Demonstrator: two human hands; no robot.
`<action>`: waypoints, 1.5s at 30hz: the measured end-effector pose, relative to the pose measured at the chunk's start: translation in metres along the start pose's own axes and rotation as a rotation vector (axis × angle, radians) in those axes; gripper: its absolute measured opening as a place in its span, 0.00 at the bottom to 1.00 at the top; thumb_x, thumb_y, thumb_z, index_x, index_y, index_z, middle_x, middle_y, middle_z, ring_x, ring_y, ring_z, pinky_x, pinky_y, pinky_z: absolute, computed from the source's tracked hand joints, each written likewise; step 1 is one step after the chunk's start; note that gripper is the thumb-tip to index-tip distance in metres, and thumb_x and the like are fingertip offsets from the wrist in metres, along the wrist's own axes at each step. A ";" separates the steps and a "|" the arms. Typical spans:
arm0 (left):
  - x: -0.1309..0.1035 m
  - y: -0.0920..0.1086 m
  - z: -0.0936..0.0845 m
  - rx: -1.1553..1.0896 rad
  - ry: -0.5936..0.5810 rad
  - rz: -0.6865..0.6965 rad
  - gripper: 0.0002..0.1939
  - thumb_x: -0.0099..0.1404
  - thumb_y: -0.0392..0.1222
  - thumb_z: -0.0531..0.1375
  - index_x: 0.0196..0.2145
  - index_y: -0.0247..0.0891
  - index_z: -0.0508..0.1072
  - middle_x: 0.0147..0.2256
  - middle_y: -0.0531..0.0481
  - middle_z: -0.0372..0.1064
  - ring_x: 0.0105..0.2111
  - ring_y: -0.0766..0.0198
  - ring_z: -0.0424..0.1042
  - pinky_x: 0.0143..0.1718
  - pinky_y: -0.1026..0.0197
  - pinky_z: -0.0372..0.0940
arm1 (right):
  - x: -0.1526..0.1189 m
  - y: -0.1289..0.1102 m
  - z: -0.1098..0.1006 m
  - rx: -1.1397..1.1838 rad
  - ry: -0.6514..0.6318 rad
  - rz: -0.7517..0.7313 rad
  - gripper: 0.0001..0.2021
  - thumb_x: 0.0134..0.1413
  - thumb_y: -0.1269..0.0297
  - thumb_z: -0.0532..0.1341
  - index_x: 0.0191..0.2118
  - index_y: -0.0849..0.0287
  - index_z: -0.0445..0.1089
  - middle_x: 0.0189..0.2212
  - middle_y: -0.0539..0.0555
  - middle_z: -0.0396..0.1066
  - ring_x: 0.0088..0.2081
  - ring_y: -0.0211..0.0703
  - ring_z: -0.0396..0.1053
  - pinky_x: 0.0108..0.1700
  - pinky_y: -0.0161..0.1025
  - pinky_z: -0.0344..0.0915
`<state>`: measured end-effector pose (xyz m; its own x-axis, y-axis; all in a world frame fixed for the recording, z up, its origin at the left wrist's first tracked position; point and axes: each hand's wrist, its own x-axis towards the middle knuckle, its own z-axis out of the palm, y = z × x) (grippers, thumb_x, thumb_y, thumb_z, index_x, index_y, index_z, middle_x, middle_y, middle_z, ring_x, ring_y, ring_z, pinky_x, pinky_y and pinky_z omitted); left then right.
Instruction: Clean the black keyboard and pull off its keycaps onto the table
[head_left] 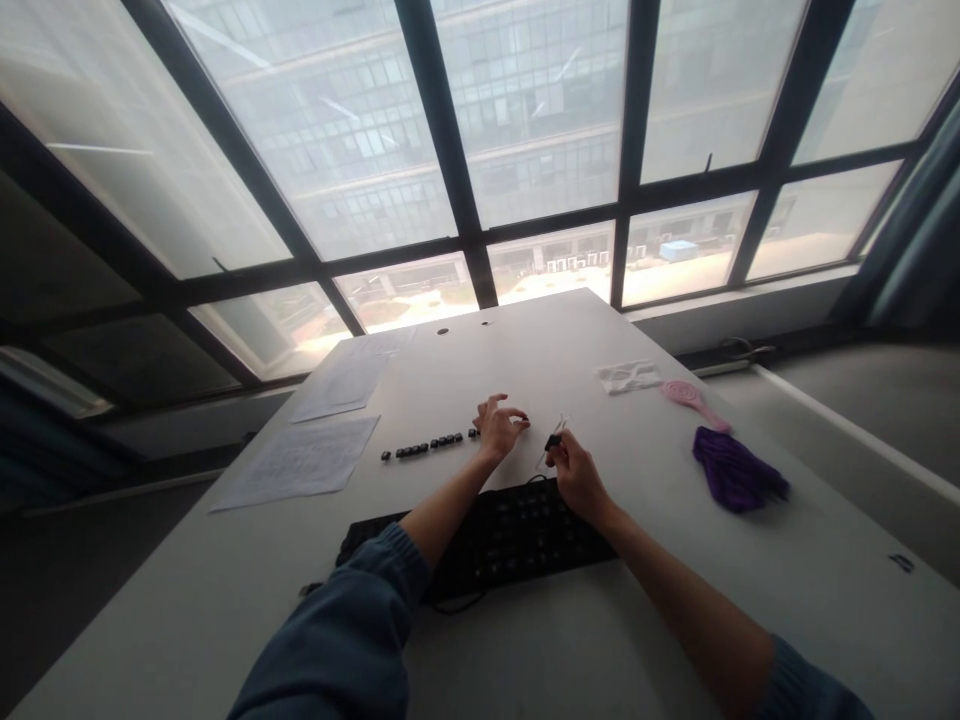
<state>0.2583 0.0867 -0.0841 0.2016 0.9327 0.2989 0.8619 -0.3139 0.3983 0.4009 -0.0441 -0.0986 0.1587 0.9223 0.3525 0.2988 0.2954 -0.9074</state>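
My left hand (499,428) is above the table behind the keyboard, thumb and forefinger pinched on a small black keycap (525,421) at the right end of a row. The other black keycaps (429,446) of that row lie to its left, partly hidden behind the hand. My right hand (576,473) is closed around the black grip of a wire keycap puller (553,440), whose thin wire loops stick out above and below. A black keyboard (525,540) lies under my forearms, its left part covered by my sleeve.
Printed sheets (307,462) lie on the left of the white table (300,620). To the right are a white crumpled packet (628,376), a pink hairbrush (694,402), a purple cloth (739,470) and a small dark item (901,563). Windows stand behind the table.
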 end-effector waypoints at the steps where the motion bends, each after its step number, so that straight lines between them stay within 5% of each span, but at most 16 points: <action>1: 0.000 -0.002 0.001 0.001 -0.003 -0.006 0.05 0.58 0.47 0.69 0.35 0.52 0.82 0.60 0.51 0.60 0.59 0.44 0.54 0.55 0.42 0.55 | 0.000 0.000 0.000 -0.001 -0.003 0.002 0.04 0.62 0.63 0.51 0.38 0.55 0.61 0.26 0.50 0.69 0.30 0.42 0.69 0.36 0.37 0.62; 15: 0.003 -0.022 -0.006 0.064 0.007 0.064 0.16 0.54 0.49 0.72 0.41 0.51 0.79 0.58 0.48 0.61 0.57 0.46 0.56 0.53 0.44 0.57 | -0.001 -0.004 -0.001 0.001 -0.004 -0.013 0.04 0.61 0.63 0.51 0.37 0.55 0.61 0.26 0.50 0.69 0.30 0.42 0.68 0.35 0.37 0.62; 33: 0.002 -0.010 -0.004 0.030 0.002 0.046 0.19 0.53 0.49 0.72 0.44 0.49 0.78 0.57 0.47 0.62 0.56 0.45 0.58 0.53 0.44 0.57 | -0.001 -0.005 -0.001 0.008 -0.004 -0.018 0.04 0.61 0.63 0.51 0.36 0.55 0.61 0.27 0.50 0.70 0.30 0.42 0.69 0.35 0.36 0.62; 39: -0.017 -0.024 -0.055 0.032 0.141 0.040 0.16 0.60 0.49 0.67 0.46 0.48 0.77 0.55 0.45 0.65 0.55 0.46 0.61 0.51 0.46 0.59 | 0.000 -0.002 0.000 -0.009 0.009 -0.031 0.05 0.61 0.63 0.51 0.37 0.55 0.61 0.27 0.51 0.70 0.30 0.42 0.68 0.35 0.37 0.63; 45: -0.088 -0.077 -0.140 0.021 0.345 0.024 0.13 0.67 0.48 0.58 0.46 0.44 0.76 0.51 0.46 0.70 0.52 0.50 0.65 0.54 0.47 0.57 | -0.001 -0.004 -0.004 -0.011 0.087 -0.087 0.05 0.61 0.62 0.52 0.39 0.55 0.61 0.29 0.52 0.71 0.31 0.43 0.69 0.36 0.38 0.63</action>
<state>0.1086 0.0041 -0.0197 0.0554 0.8093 0.5847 0.8688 -0.3277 0.3712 0.4035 -0.0471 -0.0937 0.2130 0.8678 0.4489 0.3253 0.3703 -0.8701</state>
